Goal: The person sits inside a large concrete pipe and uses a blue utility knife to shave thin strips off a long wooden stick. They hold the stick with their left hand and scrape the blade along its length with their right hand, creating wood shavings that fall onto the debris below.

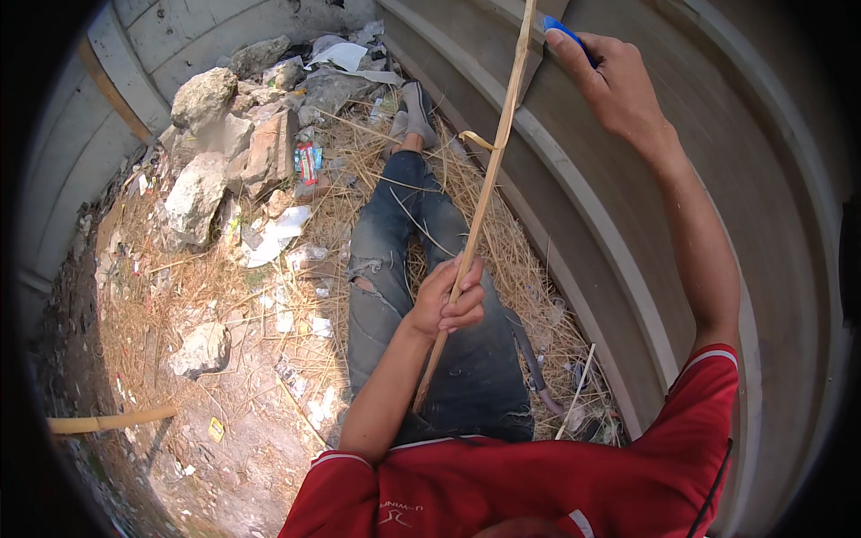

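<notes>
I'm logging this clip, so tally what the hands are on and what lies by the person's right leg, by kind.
Long bamboo strips gripped by the left hand: 1
Blue-handled tools held by the right hand: 1
Dark curved blades lying on the straw: 1
Thin loose sticks beside that blade: 1
Total: 4

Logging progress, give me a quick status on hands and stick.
Left hand gripping thin stick low. Right hand up top, holding blue tool. Shaving curling off stick.

Left hand (448, 300) clenched low; right hand (610, 85) raised, gripping.
</notes>
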A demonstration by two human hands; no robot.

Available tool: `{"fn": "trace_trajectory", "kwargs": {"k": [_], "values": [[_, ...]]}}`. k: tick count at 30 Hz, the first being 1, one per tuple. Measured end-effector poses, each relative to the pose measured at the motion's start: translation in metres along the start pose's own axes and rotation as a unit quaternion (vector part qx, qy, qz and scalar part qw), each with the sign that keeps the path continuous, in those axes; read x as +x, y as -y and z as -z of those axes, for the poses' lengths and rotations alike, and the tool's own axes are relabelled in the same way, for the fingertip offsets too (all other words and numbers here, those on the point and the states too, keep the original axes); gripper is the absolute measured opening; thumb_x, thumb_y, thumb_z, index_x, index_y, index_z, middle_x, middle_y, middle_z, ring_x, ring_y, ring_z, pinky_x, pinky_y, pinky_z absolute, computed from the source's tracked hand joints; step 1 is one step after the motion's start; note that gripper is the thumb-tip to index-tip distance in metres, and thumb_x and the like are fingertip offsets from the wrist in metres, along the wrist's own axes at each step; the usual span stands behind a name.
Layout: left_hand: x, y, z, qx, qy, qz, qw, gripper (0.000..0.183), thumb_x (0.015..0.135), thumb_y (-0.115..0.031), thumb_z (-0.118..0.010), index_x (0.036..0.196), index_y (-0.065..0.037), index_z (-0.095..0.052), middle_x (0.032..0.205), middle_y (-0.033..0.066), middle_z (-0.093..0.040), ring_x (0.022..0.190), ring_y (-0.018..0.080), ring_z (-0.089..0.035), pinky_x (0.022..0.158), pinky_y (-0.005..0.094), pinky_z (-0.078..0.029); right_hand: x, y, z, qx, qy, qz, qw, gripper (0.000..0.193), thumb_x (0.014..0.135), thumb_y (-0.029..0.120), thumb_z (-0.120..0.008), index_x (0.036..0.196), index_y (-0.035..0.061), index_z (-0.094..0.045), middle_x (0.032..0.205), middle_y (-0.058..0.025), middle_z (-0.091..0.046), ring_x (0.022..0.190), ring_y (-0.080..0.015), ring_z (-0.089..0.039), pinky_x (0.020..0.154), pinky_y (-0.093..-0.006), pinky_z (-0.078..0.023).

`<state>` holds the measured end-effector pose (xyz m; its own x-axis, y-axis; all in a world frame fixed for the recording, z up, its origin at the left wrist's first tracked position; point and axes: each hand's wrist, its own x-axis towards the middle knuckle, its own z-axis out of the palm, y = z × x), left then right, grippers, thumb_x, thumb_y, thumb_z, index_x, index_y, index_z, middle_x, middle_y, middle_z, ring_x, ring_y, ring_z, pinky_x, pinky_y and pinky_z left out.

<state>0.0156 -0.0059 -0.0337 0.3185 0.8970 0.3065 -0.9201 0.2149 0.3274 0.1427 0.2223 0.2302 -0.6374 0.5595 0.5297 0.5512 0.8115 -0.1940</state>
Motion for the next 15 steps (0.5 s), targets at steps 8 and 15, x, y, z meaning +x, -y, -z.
{"fn": "trace_trajectory", "kwargs": {"k": [8, 15], "values": [[-0.004, -0.01, -0.004, 0.016, -0.016, -0.02, 1.0, 0.044, 0.115, -0.042, -0.026, 0.089, -0.011, -0.042, 0.047, -0.0037, -0.033, 0.032, 0.0069, -0.028, 0.032, 0.0225, -0.027, -0.13, 0.054, -0.061, 0.035, 0.178, 0.157, 0.971, 0.058, 0.103, 0.051, -0.055, 0.072, 0.0025, -0.064, 0.055, -0.0195, -0.056, 0.055, -0.0419, -0.061, 0.054, -0.0481, -0.046], [0.006, 0.013, -0.013, 0.135, -0.058, 0.024, 0.989, 0.045, 0.115, -0.044, -0.028, 0.088, -0.011, -0.043, 0.048, -0.004, -0.032, 0.034, 0.0065, -0.028, 0.033, 0.0227, -0.025, -0.034, -0.012, 0.001, 0.045, -0.006, -0.006, 0.999, 0.065, 0.106, 0.054, -0.052, 0.079, -0.003, -0.068, 0.051, -0.0113, -0.045, 0.047, -0.0232, -0.042, 0.051, -0.0422, -0.038]]}}
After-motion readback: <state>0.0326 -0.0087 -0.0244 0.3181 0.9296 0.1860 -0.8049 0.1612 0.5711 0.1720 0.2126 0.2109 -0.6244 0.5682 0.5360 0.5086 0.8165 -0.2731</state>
